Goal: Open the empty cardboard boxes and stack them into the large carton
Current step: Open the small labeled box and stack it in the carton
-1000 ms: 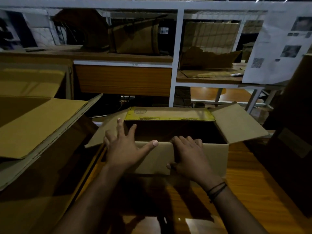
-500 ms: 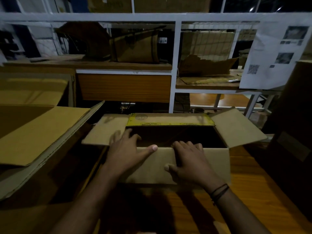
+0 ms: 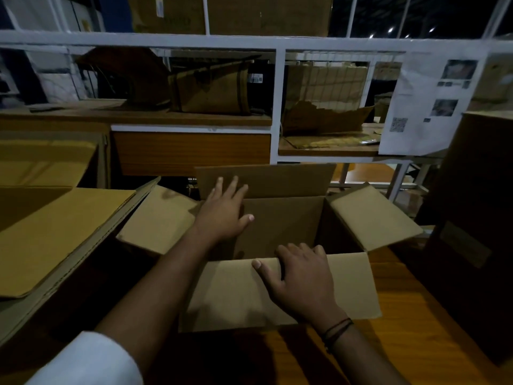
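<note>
An open brown cardboard box (image 3: 238,295) stands on the wooden table in front of me, all its top flaps spread out. My left hand (image 3: 224,212) reaches across the opening with straight fingers against the upright far flap (image 3: 291,180). My right hand (image 3: 301,276) lies on the near flap, its fingertips hooked over the fold at the box's rim. The large carton (image 3: 55,226) sits to the left, with a wide flap folded outward toward me.
A white metal shelf frame (image 3: 279,107) with cardboard pieces stands behind the table. A tall dark carton (image 3: 472,218) rises at the right. A printed paper sheet (image 3: 427,107) hangs from the frame. Bare wooden tabletop (image 3: 416,343) shows at the lower right.
My left hand left the near flap and reached forward to the far flap, which now stands upright with its plain side showing. The right hand stayed on the near flap.
</note>
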### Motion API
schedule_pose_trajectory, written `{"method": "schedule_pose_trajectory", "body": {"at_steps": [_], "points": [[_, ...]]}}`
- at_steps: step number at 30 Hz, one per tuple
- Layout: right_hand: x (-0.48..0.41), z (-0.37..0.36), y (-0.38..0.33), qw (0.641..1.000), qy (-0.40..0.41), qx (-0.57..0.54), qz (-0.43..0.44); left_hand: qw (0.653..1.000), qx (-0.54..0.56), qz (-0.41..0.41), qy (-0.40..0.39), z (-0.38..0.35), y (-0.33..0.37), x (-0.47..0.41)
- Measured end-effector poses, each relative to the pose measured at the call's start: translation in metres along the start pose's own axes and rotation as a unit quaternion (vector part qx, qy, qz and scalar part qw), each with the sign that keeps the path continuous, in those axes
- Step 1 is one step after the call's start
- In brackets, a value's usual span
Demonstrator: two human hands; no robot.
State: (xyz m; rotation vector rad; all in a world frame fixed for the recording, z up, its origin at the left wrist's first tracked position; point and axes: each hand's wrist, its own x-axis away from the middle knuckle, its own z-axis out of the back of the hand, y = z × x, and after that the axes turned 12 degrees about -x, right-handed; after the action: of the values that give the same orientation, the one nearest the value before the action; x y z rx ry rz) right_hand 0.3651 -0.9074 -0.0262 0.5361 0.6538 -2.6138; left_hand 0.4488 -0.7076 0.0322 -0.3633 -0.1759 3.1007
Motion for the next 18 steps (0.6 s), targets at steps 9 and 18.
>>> {"method": "schedule_pose_trajectory", "body": {"at_steps": [9, 18], "points": [[-0.001, -0.010, 0.005, 0.999, 0.026, 0.025, 0.012, 0.994, -0.027, -0.011, -0.109, -0.040, -0.018, -0.053], [-0.019, -0.011, 0.008, 0.999, -0.017, 0.019, 0.039, 0.994, -0.024, 0.002, -0.109, -0.055, -0.012, -0.063]]}}
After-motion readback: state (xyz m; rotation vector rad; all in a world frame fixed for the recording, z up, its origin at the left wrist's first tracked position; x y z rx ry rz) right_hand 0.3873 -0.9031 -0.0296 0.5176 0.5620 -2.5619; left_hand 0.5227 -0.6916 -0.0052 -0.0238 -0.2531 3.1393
